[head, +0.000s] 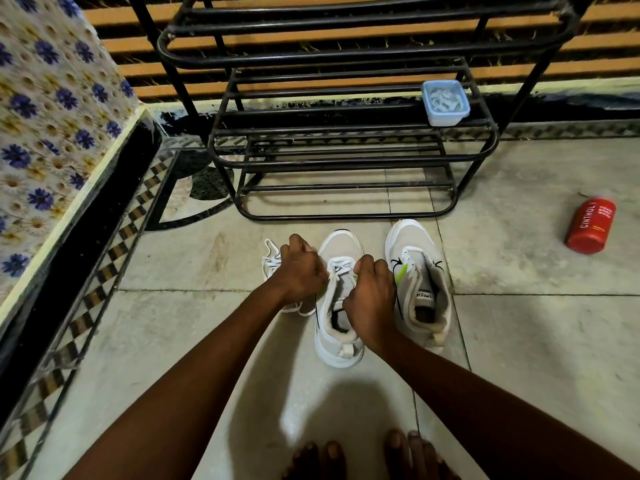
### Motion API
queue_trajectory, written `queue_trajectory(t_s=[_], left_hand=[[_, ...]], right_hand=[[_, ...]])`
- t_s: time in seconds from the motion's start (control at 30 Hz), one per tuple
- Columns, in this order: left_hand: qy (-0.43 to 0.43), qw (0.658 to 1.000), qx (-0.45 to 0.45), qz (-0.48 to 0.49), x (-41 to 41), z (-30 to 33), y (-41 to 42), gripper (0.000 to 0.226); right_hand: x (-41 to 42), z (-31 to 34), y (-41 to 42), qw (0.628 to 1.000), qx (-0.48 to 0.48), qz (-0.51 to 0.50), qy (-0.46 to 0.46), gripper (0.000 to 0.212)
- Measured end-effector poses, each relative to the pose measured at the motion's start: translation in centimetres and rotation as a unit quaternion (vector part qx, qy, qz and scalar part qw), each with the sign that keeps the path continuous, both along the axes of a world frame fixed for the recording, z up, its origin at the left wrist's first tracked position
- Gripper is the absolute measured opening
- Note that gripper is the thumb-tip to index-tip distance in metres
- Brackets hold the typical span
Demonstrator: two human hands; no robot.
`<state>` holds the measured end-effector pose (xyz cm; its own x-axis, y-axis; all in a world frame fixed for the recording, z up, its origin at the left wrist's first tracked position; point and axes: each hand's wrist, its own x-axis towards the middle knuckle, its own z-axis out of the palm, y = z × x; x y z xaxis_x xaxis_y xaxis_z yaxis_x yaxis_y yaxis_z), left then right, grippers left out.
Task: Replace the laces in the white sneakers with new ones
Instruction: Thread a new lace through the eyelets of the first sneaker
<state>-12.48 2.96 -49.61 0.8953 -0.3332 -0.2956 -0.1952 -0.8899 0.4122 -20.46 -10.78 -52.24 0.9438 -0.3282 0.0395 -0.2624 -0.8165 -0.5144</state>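
Two white sneakers stand side by side on the tiled floor, toes pointing away from me. The left sneaker (341, 251) has a white lace (341, 266) crossed through its front eyelets. My left hand (303, 270) is at that shoe's left edge, fingers curled around a lace. My right hand (370, 289) is over the shoe's right side, fingers curled on the lace or eyelet edge; what it pinches is hidden. A loose white lace (272, 259) lies on the floor left of my left hand. The right sneaker (415, 271) stands untouched with green accents.
A black metal shoe rack (346, 161) stands just beyond the sneakers, with a small lidded plastic box (445, 102) on a shelf. A red bottle (592, 226) lies on the floor at right. My bare toes (367, 455) show at the bottom. A flower-patterned surface (52, 133) borders the left.
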Motion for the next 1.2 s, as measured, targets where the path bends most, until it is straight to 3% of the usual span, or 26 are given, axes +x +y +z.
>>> queue_trajectory(t_s=[0.07, 0.13, 0.27, 0.37, 0.5, 0.6, 0.73, 0.8, 1.0, 1.1, 1.2], left_hand=[[-0.004, 0.997, 0.083, -0.003, -0.1, 0.4, -0.2, 0.015], [-0.022, 0.995, 0.099, 0.003, -0.3, 1.0, -0.2, 0.015], [-0.041, 0.997, -0.010, 0.057, -0.7, 2.5, 0.6, 0.005], [-0.082, 0.987, -0.100, 0.098, -1.4, 4.3, 0.8, 0.013], [-0.068, 0.962, -0.244, 0.097, -2.0, 6.6, 1.5, 0.017], [-0.067, 0.937, -0.335, 0.074, -2.2, 8.3, 1.9, 0.016], [-0.080, 0.917, -0.386, 0.058, -2.0, 9.4, 2.2, 0.006], [-0.098, 0.919, -0.378, 0.053, -1.7, 9.3, 3.0, 0.007], [-0.080, 0.911, -0.380, 0.141, -1.0, 5.4, 5.9, 0.013], [-0.073, 0.929, -0.305, 0.196, -0.7, 2.1, 7.7, 0.013], [-0.073, 0.943, -0.216, 0.241, -1.1, -0.4, 9.7, 0.016]], right_hand=[[0.0, -0.1, 0.0, 1.000, -0.002, 0.005, -0.003, 0.048], [0.0, -0.1, -0.1, 1.000, -0.001, 0.006, -0.008, 0.047], [0.0, 0.1, -0.2, 1.000, 0.011, 0.013, -0.009, 0.048], [0.0, 0.4, -0.5, 0.999, 0.032, 0.035, -0.003, 0.047], [0.5, 2.2, -0.9, 0.989, 0.118, 0.064, -0.056, 0.049], [1.6, 4.7, -0.7, 0.960, 0.215, 0.158, -0.088, 0.056], [4.0, 7.5, -0.3, 0.917, 0.330, 0.211, -0.075, 0.018], [4.8, 8.3, -0.7, 0.904, 0.373, 0.186, -0.095, 0.002], [5.5, 8.7, -2.8, 0.893, 0.427, 0.065, -0.129, 0.010], [5.7, 8.4, -3.7, 0.893, 0.438, 0.009, -0.106, 0.019], [5.7, 8.2, -4.0, 0.868, 0.491, -0.018, -0.072, 0.020]])
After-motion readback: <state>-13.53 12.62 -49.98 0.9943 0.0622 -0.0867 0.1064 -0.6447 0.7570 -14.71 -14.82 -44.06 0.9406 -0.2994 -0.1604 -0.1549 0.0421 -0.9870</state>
